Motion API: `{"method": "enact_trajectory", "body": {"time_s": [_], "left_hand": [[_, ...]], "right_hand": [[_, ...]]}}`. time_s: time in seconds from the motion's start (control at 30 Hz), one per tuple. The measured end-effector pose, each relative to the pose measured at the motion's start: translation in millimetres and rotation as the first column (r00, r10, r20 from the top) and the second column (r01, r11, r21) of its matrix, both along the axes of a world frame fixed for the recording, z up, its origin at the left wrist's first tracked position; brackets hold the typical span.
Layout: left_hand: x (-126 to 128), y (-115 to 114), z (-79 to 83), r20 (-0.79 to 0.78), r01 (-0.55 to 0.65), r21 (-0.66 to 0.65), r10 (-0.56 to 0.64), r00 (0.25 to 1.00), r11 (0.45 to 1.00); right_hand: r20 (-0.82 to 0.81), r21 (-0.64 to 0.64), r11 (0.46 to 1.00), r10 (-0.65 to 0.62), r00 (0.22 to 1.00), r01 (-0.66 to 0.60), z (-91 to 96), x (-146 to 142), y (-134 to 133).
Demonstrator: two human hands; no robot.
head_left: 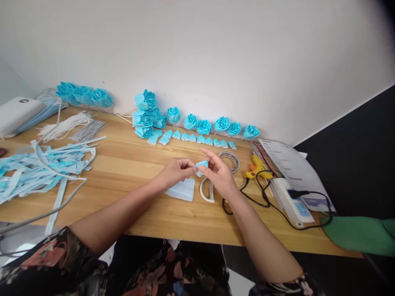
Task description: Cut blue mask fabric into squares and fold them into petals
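Observation:
Between the fingertips of both hands is a small folded blue petal piece (pixel 202 165), held above the table. My left hand (pixel 179 172) pinches its left edge. On its right side, my right hand (pixel 218 172) grips it with the thumb in front and the index finger raised. Below my left hand lies a light blue fabric sheet (pixel 182 191). Beneath my right hand sits a white half-round ring (pixel 206 193), with a roll of tape (pixel 231 159) just beyond it. A row of folded blue petals (pixel 193 138) lies farther back.
Blue flowers (pixel 203 126) on sticks lean along the wall. At right are a yellow glue gun (pixel 258 167), a white power strip (pixel 291 203) with black cable, and papers (pixel 291 168). Blue strips (pixel 40 170), white cords (pixel 66 125) and a white device (pixel 21 113) occupy the left.

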State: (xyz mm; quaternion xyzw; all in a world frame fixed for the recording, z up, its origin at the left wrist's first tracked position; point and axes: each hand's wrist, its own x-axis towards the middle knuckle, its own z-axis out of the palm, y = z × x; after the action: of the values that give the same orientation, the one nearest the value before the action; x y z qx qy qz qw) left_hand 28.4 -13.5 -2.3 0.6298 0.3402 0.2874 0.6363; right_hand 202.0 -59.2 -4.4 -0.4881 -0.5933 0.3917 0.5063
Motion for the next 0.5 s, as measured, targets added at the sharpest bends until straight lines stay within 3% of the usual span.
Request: {"method": "enact_trajectory", "body": {"time_s": [0.2, 0.37, 0.5], "left_hand": [[1.7, -3.3, 1.7, -0.062, 0.034, 0.088, -0.029, 0.998, 0.996], [1.6, -2.2, 0.1, -0.012, 0.009, 0.016, -0.009, 1.0, 1.0], [0.6, 1.4, -3.3, 0.083, -0.078, -0.028, 0.08, 0.993, 0.997]], "right_hand": [[0.042, 0.016, 0.998, -0.056, 0.998, 0.055, -2.5, 0.8, -0.7], [-0.032, -0.005, 0.992, -0.124, 0.992, 0.124, 2.4, 2.4, -1.4], [-0.115, -0.029, 0.997, -0.08, 0.99, 0.077, 1.9, 2.7, 0.1]]}}
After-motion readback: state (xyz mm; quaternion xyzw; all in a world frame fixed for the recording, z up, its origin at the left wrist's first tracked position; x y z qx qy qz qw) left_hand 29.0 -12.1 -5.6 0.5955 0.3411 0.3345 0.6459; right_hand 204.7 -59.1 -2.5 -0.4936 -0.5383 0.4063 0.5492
